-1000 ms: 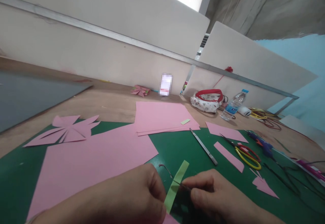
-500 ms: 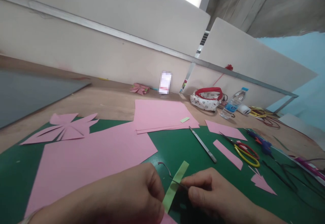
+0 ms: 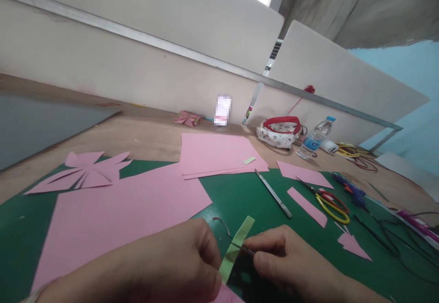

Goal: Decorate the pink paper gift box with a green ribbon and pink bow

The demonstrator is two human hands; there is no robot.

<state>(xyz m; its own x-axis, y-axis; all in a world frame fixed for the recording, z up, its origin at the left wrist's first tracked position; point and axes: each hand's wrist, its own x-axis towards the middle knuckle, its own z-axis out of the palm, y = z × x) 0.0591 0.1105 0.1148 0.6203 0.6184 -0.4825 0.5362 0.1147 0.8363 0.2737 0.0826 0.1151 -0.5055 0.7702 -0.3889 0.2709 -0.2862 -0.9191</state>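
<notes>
At the bottom centre of the frame, the person's left hand [image 3: 200, 262] has its grip closed on the lower end of a green strip [image 3: 245, 229]; just right of it, the right hand [image 3: 284, 255] pinches a thin dark tool [image 3: 240, 247] crossing that strip. Scissors [image 3: 336, 215] lie at right on a green mat [image 3: 236, 197]

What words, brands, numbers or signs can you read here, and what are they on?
None can be read with certainty.
Bottle's blue label: a white mark shows, too small to read.
Phone: screen pixelated, unreadable.
Pouch: small printed figures; any lettering is too small to tell.
Green strip: no writing visible.
</notes>
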